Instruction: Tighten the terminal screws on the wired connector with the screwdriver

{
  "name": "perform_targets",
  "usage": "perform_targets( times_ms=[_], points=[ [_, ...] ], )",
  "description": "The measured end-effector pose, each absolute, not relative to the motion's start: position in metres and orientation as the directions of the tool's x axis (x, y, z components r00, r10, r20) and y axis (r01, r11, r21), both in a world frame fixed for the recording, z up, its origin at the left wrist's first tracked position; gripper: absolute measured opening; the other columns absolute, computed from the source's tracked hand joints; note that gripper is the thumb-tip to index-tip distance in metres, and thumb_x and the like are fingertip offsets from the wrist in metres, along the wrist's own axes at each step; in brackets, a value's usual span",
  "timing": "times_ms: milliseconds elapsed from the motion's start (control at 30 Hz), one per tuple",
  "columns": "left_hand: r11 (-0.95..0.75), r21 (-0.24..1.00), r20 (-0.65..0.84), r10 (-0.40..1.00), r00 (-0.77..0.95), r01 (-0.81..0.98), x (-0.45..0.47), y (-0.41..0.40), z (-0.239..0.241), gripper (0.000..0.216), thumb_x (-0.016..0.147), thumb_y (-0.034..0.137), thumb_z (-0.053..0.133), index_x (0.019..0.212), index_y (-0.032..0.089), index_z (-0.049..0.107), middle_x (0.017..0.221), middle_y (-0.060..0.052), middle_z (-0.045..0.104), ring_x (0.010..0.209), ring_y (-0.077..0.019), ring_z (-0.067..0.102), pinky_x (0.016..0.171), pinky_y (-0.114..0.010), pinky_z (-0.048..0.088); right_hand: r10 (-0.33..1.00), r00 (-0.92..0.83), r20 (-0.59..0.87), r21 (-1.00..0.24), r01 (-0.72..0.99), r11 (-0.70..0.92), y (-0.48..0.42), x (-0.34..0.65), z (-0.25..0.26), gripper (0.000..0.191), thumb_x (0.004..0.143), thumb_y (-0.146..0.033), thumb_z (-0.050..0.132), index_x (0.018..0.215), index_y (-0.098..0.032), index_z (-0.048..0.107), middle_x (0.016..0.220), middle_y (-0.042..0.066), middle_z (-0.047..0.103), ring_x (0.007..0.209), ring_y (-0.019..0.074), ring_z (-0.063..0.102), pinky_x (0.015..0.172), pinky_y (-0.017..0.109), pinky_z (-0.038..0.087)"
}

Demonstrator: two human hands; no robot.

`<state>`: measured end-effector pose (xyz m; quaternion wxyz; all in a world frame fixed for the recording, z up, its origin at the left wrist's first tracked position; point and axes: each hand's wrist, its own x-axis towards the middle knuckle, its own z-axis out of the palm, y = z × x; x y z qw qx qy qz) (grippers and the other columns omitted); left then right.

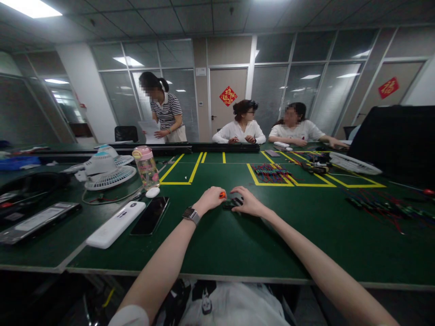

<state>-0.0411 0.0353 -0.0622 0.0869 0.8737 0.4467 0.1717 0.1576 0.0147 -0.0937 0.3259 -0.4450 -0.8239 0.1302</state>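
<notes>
My left hand (pixel 210 201), with a watch (pixel 191 215) on its wrist, is closed around a small orange object (pixel 222 195). Only the end of that object shows, so its kind cannot be made out. To the right, my right hand (pixel 250 203) curls its thumb and fingers round a small dark piece (pixel 234 203), which is low over the green table or touching it. The two hands are close together but apart, and the dark piece lies between them.
Left of my arms are a black phone (pixel 150 216), a white phone-shaped device (pixel 116 224), a drink bottle (pixel 146 167) and a white fan (pixel 110 176). Bundled wired parts lie in a yellow-taped area (pixel 256 183) and at right (pixel 390 206). Three people are across the table (pixel 210 249).
</notes>
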Motion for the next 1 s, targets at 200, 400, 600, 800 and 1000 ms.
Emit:
perform_targets(
  times_ms=[200,400,600,800,1000],
  points=[
    [-0.54,0.36,0.179,0.841,0.511,0.761,-0.042,0.039,-0.064,0.02,0.078,0.03,0.06,0.087,0.018,0.073,0.093,-0.008,0.069,0.084,-0.0185,0.062,0.078,-0.025,0.045,0.795,-0.439,0.418,-0.476,0.64,0.603,0.013,0.153,-0.094,0.035,0.069,-0.025,0.071,0.102,-0.019,0.067,0.11,0.009,0.063,0.102,0.024,0.058,0.092,0.04,0.044],
    [-0.534,0.438,0.124,0.833,0.54,0.723,-0.04,0.037,-0.063,0.023,0.075,0.032,0.062,0.088,0.017,0.074,0.085,-0.005,0.07,0.081,-0.0167,0.062,0.075,-0.023,0.045,0.798,-0.454,0.397,-0.471,0.645,0.602,0.011,0.151,-0.093,0.024,0.071,-0.022,0.068,0.094,-0.019,0.072,0.096,0.006,0.069,0.092,0.0216,0.061,0.086,0.035,0.047],
    [-0.524,0.472,0.146,0.84,0.523,0.709,-0.042,0.035,-0.06,0.022,0.078,0.029,0.057,0.087,0.017,0.073,0.092,-0.005,0.07,0.086,-0.0167,0.061,0.082,-0.025,0.044,0.809,-0.451,0.378,-0.507,0.63,0.588,0.012,0.151,-0.094,0.021,0.073,-0.02,0.065,0.092,-0.021,0.073,0.094,0.005,0.07,0.089,0.0199,0.062,0.084,0.033,0.047],
    [-0.514,0.495,0.115,0.838,0.533,0.701,-0.044,0.037,-0.06,0.022,0.075,0.03,0.059,0.085,0.016,0.073,0.088,-0.005,0.07,0.08,-0.0153,0.062,0.078,-0.025,0.045,0.808,-0.482,0.339,-0.45,0.672,0.589,0.017,0.149,-0.089,0.02,0.072,-0.019,0.066,0.091,-0.021,0.073,0.091,0.004,0.068,0.085,0.0194,0.062,0.079,0.031,0.047],
    [-0.5,0.495,0.089,0.842,0.532,0.71,-0.045,0.039,-0.06,0.019,0.072,0.026,0.062,0.083,0.016,0.074,0.084,-0.005,0.07,0.078,-0.016,0.062,0.078,-0.025,0.045,0.795,-0.526,0.301,-0.4,0.688,0.606,0.021,0.144,-0.086,0.022,0.072,-0.02,0.066,0.093,-0.02,0.074,0.085,0.004,0.066,0.075,0.0171,0.061,0.07,0.027,0.046]
  ],
)
